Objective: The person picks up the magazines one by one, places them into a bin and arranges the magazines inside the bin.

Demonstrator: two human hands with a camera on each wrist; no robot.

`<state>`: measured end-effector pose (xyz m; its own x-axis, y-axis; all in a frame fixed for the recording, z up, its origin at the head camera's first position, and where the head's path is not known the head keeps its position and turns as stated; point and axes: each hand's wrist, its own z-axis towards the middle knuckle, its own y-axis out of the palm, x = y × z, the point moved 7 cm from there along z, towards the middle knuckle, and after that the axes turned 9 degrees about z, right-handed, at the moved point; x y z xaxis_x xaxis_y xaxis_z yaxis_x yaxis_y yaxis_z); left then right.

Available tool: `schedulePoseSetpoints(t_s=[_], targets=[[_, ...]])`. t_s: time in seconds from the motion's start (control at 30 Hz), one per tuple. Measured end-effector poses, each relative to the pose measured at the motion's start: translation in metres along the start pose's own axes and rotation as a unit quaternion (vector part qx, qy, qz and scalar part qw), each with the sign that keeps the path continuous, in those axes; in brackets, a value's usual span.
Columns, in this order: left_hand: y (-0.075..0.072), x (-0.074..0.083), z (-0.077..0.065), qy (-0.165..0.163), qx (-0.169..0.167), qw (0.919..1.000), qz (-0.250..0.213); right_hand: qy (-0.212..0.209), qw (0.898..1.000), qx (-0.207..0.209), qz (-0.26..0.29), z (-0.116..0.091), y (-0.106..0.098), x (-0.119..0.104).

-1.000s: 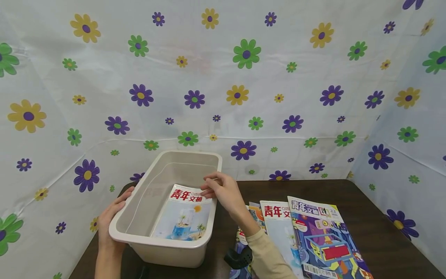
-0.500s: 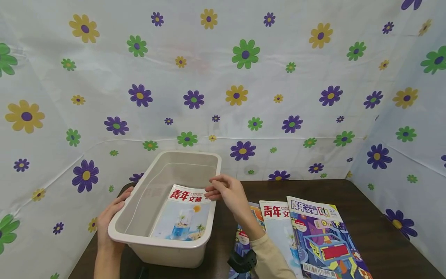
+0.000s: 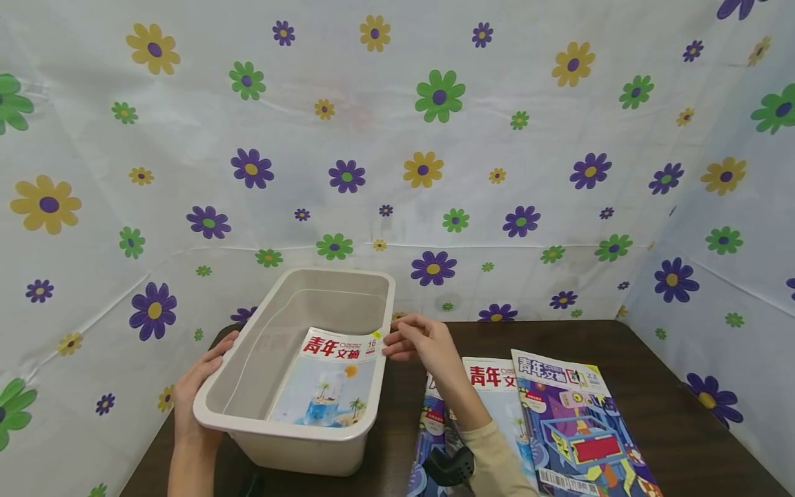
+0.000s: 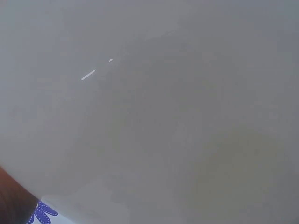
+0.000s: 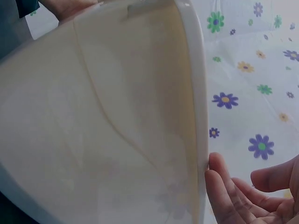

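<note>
Magazine [image 3: 327, 383] in a bin [image 3: 298, 452] at seven o'clock. Neither grip is closed: left hand [image 3: 197, 393], fingers extended along the bin's nine-o'clock side; right hand [image 3: 428, 348], fingertips touching its three-o'clock rim. More magazines [image 3: 584, 431] on the worktop [image 3: 677, 414], five o'clock.

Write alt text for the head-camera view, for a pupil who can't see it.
A person's left hand rests against a beige tub with a magazine inside; the right hand is at the opposite rim. More magazines overlap on a dark table to the right, before a flower-patterned backdrop.
</note>
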<state>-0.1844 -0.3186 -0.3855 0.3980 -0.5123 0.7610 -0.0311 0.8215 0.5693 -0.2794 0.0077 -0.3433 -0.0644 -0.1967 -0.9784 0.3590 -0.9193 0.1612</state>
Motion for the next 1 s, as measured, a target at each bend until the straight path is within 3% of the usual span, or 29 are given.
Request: schedulePoseSetpoints(t_s=[0.33,0.77,1.0], targets=[[0.002,-0.001,0.000,-0.004,-0.011,0.9991,-0.040,0.015,0.999,-0.019,-0.037,-0.005,-0.015,0.015],[0.005,-0.001,0.001,0.008,-0.032,0.9979,-0.056,0.011,0.998,-0.012,-0.059,-0.013,-0.065,0.018],[0.004,0.000,0.001,0.003,-0.015,0.9996,-0.023,0.016,0.998,0.003,-0.062,-0.013,-0.082,0.014]])
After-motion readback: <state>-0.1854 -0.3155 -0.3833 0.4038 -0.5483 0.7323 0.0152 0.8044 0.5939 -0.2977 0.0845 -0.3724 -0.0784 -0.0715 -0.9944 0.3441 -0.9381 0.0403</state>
